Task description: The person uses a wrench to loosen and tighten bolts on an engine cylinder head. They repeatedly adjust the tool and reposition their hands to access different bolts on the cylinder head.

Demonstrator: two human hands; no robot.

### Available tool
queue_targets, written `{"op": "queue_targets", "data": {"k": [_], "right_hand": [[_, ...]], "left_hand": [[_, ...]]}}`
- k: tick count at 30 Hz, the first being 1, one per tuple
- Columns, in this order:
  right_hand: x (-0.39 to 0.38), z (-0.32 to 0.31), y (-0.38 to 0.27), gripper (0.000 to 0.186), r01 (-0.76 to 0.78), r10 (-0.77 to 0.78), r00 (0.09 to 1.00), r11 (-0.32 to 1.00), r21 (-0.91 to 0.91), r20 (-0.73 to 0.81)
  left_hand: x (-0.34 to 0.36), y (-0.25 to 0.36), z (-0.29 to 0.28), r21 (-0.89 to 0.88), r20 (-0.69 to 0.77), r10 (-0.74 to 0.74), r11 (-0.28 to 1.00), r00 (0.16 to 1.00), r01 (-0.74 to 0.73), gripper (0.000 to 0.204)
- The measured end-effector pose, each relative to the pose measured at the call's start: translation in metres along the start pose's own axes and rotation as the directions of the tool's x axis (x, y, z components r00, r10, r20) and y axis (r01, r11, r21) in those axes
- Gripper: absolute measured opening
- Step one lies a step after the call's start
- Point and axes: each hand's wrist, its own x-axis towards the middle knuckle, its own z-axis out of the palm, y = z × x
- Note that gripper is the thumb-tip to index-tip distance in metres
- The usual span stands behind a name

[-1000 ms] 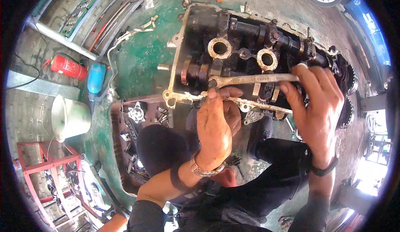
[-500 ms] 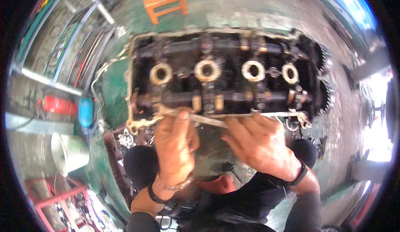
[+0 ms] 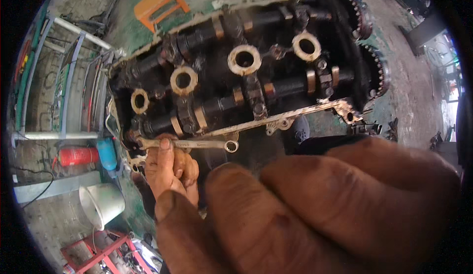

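Observation:
A combination wrench (image 3: 207, 144) lies along the near left edge of a dark, oily engine cylinder head (image 3: 212, 92). My left hand (image 3: 170, 168) grips it, thumb on top. The wrench's ring end sticks out freely to the right, while its other end sits among the parts at the head's near left corner, where its fit is hard to make out. Large and close, my right hand (image 3: 315, 210) fills the lower right, off the wrench. Its fingers are bent and close together; whatever they hold, if anything, is hidden.
Two toothed sprockets (image 3: 374, 72) stand at the cylinder head's right end. An orange stool (image 3: 160, 5) is beyond it. To the left are a metal rack (image 3: 61, 136), a red cylinder (image 3: 78, 155), a blue bottle (image 3: 106, 156), a white bucket (image 3: 101, 205) and a red frame (image 3: 101, 254).
My right hand has left the wrench and come up close to the view. My left hand still holds the wrench. The whole view has tilted and shifted.

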Motion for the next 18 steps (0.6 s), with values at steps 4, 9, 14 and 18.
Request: {"op": "queue_targets", "data": {"k": [4, 9, 14, 18], "right_hand": [[-0.002, 0.013, -0.005, 0.035, 0.067, -0.067, 0.997, 0.998, 0.023, 0.034], [-0.001, 0.017, -0.007, 0.034, 0.113, -0.116, 0.992, 0.993, 0.041, 0.058], [0.001, 0.024, -0.002, 0.032, 0.134, -0.136, 0.989, 0.990, 0.034, 0.056], [0.002, 0.030, -0.001, 0.031, 0.157, -0.157, 0.986, 0.988, 0.017, 0.053]], "left_hand": [[0.002, -0.006, -0.008, 0.629, 0.137, 0.223, 0.733, 0.965, -0.259, 0.030], [-0.017, -0.017, 0.000, 0.885, 0.328, 0.367, 0.202, 0.870, -0.419, 0.021], [-0.034, -0.018, -0.001, 0.597, -0.088, 0.208, 0.794, 0.974, -0.116, 0.020], [-0.037, -0.019, -0.003, 0.476, -0.196, 0.158, 0.878, 0.968, -0.047, 0.020]]}}
